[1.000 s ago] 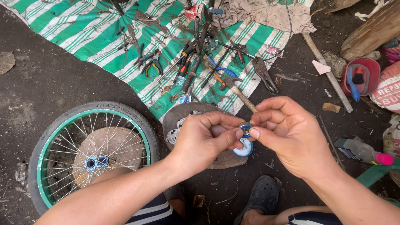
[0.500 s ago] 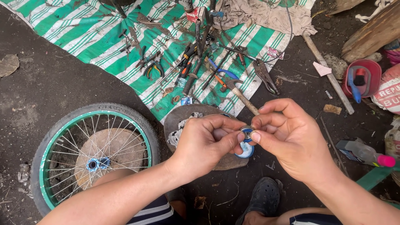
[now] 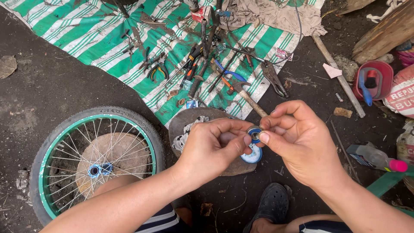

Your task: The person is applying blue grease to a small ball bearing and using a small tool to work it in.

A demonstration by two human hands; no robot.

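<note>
My left hand (image 3: pixel 214 149) and my right hand (image 3: pixel 298 140) meet in the middle of the view, fingertips pinching a small round blue bearing part (image 3: pixel 255 134) between them. Just below it a small round blue tin (image 3: pixel 252 155) rests on a flat stone (image 3: pixel 194 123). A bicycle wheel (image 3: pixel 92 157) with a green rim, black tyre and blue hub lies on the dirt at the lower left, beside my left forearm.
A green-and-white striped tarp (image 3: pixel 90 32) at the top holds several pliers, wrenches and a hammer (image 3: pixel 246 97). A red tub (image 3: pixel 373 80) with a brush stands at the right, a plastic bottle with a pink cap (image 3: pixel 376 159) below it. My shoe (image 3: pixel 267 207) is at the bottom.
Both hands have stayed together on the small blue part, with only slight finger movement. The wheel and tools have not moved.
</note>
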